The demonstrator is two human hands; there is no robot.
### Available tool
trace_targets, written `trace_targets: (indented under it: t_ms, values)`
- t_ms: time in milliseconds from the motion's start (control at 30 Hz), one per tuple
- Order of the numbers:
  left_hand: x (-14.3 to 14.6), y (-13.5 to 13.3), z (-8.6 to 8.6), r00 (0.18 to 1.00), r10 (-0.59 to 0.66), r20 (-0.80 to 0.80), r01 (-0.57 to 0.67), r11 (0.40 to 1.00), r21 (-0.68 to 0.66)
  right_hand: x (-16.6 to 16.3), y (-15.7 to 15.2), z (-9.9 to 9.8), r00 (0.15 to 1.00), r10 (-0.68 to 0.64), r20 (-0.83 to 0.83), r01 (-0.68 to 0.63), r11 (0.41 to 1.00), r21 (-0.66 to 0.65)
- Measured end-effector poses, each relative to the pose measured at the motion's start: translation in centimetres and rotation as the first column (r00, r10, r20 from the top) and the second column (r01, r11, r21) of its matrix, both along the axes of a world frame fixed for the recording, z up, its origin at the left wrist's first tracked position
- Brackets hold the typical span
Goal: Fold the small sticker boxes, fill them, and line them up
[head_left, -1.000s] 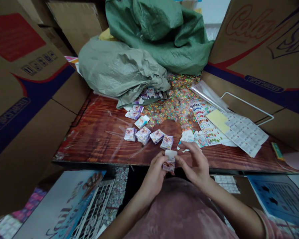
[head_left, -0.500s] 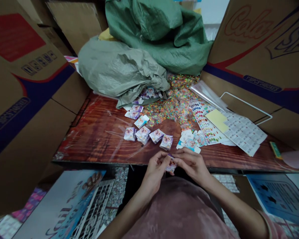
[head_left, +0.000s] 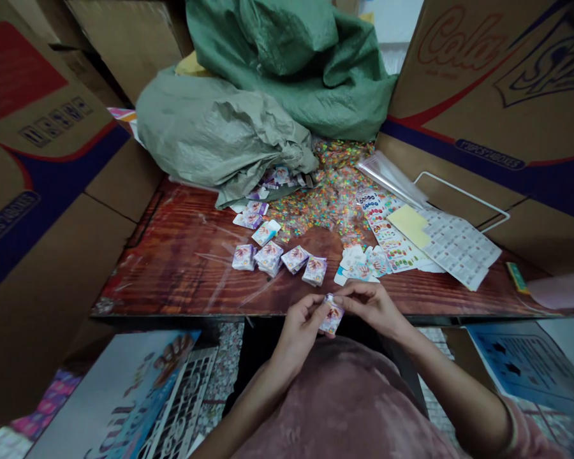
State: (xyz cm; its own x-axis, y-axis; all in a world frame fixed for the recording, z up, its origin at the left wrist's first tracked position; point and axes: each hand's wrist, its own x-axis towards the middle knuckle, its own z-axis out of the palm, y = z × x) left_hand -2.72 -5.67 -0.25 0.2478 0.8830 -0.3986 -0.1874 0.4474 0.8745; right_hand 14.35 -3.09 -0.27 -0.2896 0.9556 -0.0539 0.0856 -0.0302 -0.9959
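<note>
A small white and purple printed box (head_left: 332, 319) is held just in front of the table's near edge. My left hand (head_left: 302, 326) is closed on its left side, thumb across the front. At the upper right of the box, the fingers of my right hand (head_left: 370, 309) pinch its top end. Beyond my hands stands a row of similar small boxes (head_left: 268, 257) in little stacks. White and blue flat cards (head_left: 361, 264) lie to the right of that row. One box with a blue side (head_left: 266, 233) sits behind the stacks.
On the wooden table (head_left: 172, 255), a grey-green sack (head_left: 210, 134) spills more boxes beside a heap of colourful small packets (head_left: 335, 191). Sticker sheets (head_left: 397, 242) and printed paper (head_left: 459, 248) lie to the right. Large cartons (head_left: 459, 121) flank both sides; a green sack (head_left: 296, 57) stands behind.
The small box has turned so that more of its printed front shows between my hands. Both hands stay on it. The whole view has shifted slightly.
</note>
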Motion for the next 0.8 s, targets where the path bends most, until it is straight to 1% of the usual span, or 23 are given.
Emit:
trace_targets:
  t_ms: [100,133,200,267,333,433,600,700,800]
  values:
    - [0.0,0.2,0.2,1.0,-0.009,-0.025,0.009,1.0,0.013,0.1,0.1,-0.1,0.999,0.003,-0.038,-0.006,0.998,-0.062]
    - [0.0,0.3,0.2,1.0,-0.009,-0.026,0.009,1.0,0.019,0.1,0.0,-0.1,0.999,-0.01,-0.043,0.008,0.998,-0.055]
    - [-0.1,0.5,0.4,1.0,-0.003,-0.009,0.003,1.0,0.004,-0.1,-0.1,0.1,1.0,-0.023,-0.004,0.023,0.999,0.035]
    - [-0.2,0.5,0.6,1.0,0.02,0.018,-0.019,0.999,-0.033,-0.3,-0.5,0.5,0.998,0.003,0.065,-0.013,0.987,0.157]
    - [-0.3,0.4,0.6,0.998,0.047,0.032,-0.045,0.997,-0.066,-0.6,-0.9,0.7,0.994,0.037,0.099,-0.059,0.973,0.224]
    - [-0.6,0.3,0.5,0.995,0.087,0.038,-0.084,0.994,-0.071,-1.2,-1.4,0.6,0.994,0.052,0.095,-0.074,0.968,0.238]
    - [-1.3,0.2,0.1,0.99,0.136,0.036,-0.134,0.989,-0.061,-2.5,-1.9,-0.7,0.995,0.014,0.102,-0.041,0.963,0.266]
    - [-1.5,0.2,0.1,0.987,0.161,0.011,-0.16,0.985,-0.063,-3.0,-2.3,-1.0,0.987,0.019,0.158,-0.064,0.956,0.287]
    - [-1.9,0.3,0.3,0.979,0.197,-0.047,-0.198,0.98,-0.03,-3.2,-2.4,-0.8,0.969,0.022,0.246,-0.103,0.941,0.324]
